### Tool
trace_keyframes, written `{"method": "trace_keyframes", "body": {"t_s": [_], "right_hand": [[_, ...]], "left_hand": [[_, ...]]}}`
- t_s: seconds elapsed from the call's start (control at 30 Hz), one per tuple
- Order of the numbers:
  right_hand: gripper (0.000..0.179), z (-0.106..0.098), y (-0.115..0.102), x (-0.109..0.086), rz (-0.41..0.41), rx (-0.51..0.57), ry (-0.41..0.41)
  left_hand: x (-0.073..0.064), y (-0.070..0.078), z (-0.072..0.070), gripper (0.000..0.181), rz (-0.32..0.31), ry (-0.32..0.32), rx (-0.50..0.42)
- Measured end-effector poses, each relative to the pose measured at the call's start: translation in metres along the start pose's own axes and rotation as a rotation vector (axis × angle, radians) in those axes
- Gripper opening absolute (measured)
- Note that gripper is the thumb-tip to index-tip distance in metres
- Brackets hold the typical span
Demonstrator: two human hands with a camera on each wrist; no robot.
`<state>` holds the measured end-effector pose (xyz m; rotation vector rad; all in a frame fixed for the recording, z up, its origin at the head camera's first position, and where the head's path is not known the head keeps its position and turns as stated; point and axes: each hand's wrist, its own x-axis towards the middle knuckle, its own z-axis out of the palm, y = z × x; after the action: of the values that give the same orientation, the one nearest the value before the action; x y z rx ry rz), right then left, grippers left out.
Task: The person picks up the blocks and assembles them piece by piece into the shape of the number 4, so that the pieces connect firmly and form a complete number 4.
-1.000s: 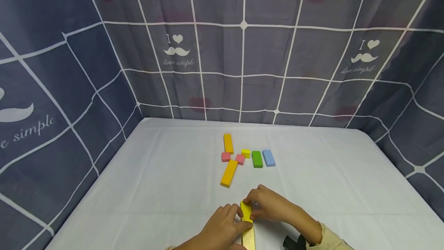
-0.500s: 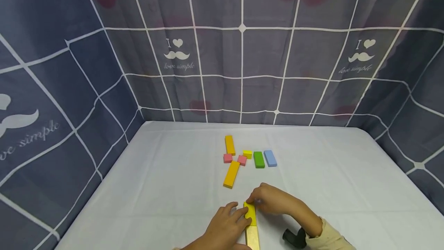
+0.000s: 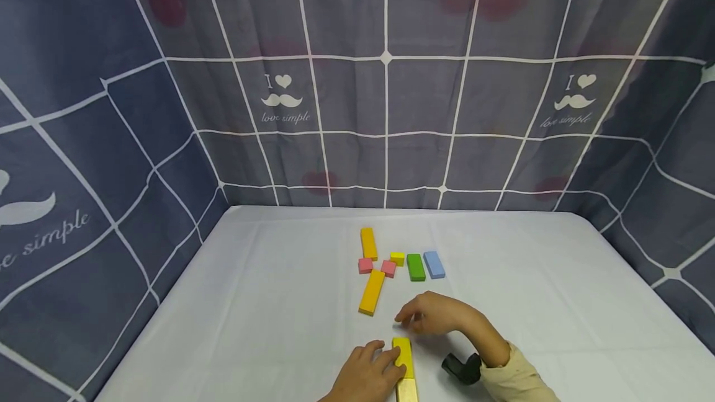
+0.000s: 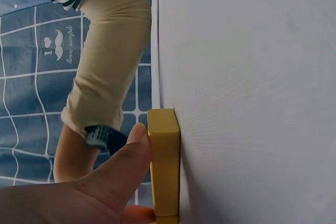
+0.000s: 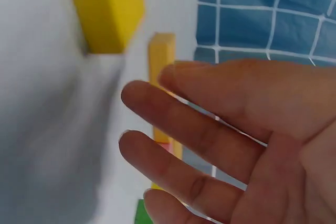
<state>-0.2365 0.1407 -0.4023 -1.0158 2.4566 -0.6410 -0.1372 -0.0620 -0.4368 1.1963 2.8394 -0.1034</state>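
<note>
Near the front of the white table, a yellow block (image 3: 403,358) lies end to end with a lighter, glossy-looking yellow block (image 3: 407,391). My left hand (image 3: 365,376) rests against this row from the left, its fingertips on the yellow block. In the left wrist view the thumb touches the edge of a long yellow block (image 4: 165,166). Just beyond the row's far end, my right hand (image 3: 436,315) hovers over the table with loosely bent fingers and holds nothing. The right wrist view shows those fingers (image 5: 184,124) apart from the yellow block (image 5: 107,14).
Farther back on the white table (image 3: 279,290) lie two orange-yellow long blocks (image 3: 371,292), two pink blocks (image 3: 388,268), a small yellow block (image 3: 397,258), a green block (image 3: 416,267) and a blue block (image 3: 434,264). A dark checked curtain (image 3: 346,98) surrounds the table.
My right hand has let go of the yellow block's far end and moved slightly away from it. The left hand stays at the row with its fingers on the block.
</note>
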Motion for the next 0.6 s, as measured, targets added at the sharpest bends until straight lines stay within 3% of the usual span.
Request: {"method": "trace_keyframes", "body": {"t_s": [0.17,0.37,0.6], "right_hand": [[0.028,-0.009,0.008,0.01,0.039,0.047,0.098],[0.031,-0.016,0.019,0.02,0.03,0.009,0.27],[0.033,-0.029,0.024,0.034,0.14,0.003,0.442]], "left_hand": [[0.001,0.0,0.0,0.07,0.001,-0.008,-0.003],[-0.001,0.001,0.001,0.069,0.018,0.029,0.024],[-0.004,0.0,0.003,0.065,0.01,0.088,0.032]]}}
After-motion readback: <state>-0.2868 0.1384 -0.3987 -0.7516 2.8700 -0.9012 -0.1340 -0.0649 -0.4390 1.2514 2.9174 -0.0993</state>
